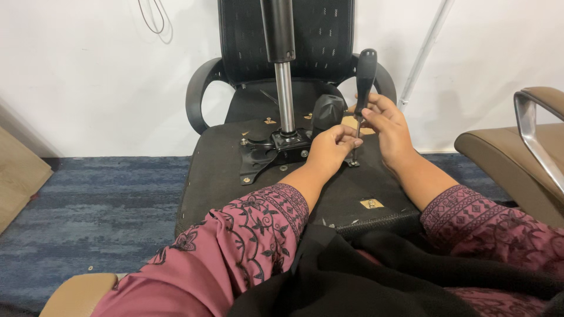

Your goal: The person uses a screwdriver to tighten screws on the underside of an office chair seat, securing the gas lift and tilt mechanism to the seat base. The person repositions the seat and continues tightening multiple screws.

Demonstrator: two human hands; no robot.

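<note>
A black office chair lies upturned, its seat underside [223, 170] facing me. A black metal mounting plate [261, 154] is bolted there, and a chrome gas-lift cylinder [285, 97] rises from it. My right hand [388, 132] holds a black-handled screwdriver [365, 73] upright, its tip down at the plate's right side. My left hand [332, 149] pinches the screwdriver's shaft low, near the tip. Both sleeves are maroon with black patterns.
The chair's backrest [320, 35] and armrests [197, 97] stand behind the seat against a white wall. A tan leather chair with a chrome arm [531, 126] sits at the right. Blue carpet [100, 199] covers the floor at the left. A tan cushion edge [76, 293] shows bottom left.
</note>
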